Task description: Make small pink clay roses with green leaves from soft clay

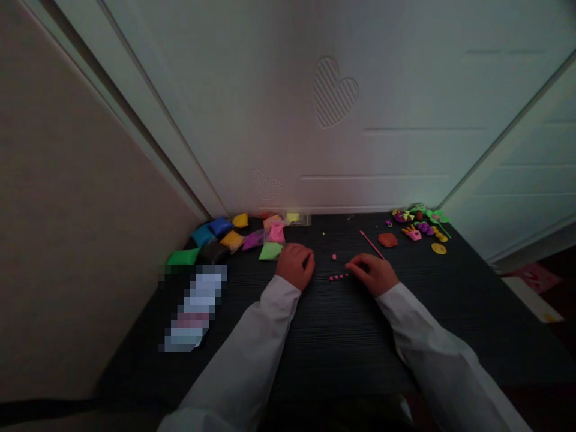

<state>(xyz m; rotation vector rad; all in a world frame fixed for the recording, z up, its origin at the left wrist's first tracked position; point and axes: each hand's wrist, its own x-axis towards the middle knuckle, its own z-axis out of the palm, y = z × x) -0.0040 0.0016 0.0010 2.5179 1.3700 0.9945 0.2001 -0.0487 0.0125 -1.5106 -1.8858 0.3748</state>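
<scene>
At the centre, a short row of four small round pink clay balls [336, 277], laid side by side on a dark, finely grooved tabletop [333, 342]. Just behind the row, a larger rounded pink clay lump [333, 257], lying alone. Just beside the row's right end, the bare right hand [372, 273], thumb and forefinger meeting in a pinch over or against the end ball; cannot tell which, nor tell of anything grasped between the tips. Left of the row, a little apart, the bare left hand [294, 266], fingers curled loosely inward; cannot tell of anything held inside.

Judging by the layout, four balls already shaped and lined up, the larger lump seemingly left unworked, the line perhaps incomplete.

Behind the row and to its right, a slim pink stick tool [372, 245], then a flat orange-red clay piece [387, 240]. Well right of the row, seemingly finished pieces: a pink crown-like shape [412, 233], a bumpy purple shape [425, 228], a green flower-like shape [436, 216] and a flat yellow disc [438, 248]. Left of the row, behind the left hand, a light green clay packet [270, 252]; farther left, an orange clay packet [233, 242] and a black clay packet [213, 252]. Well left of the row, a pale pixelated object [198, 306], impossible to identify.
</scene>
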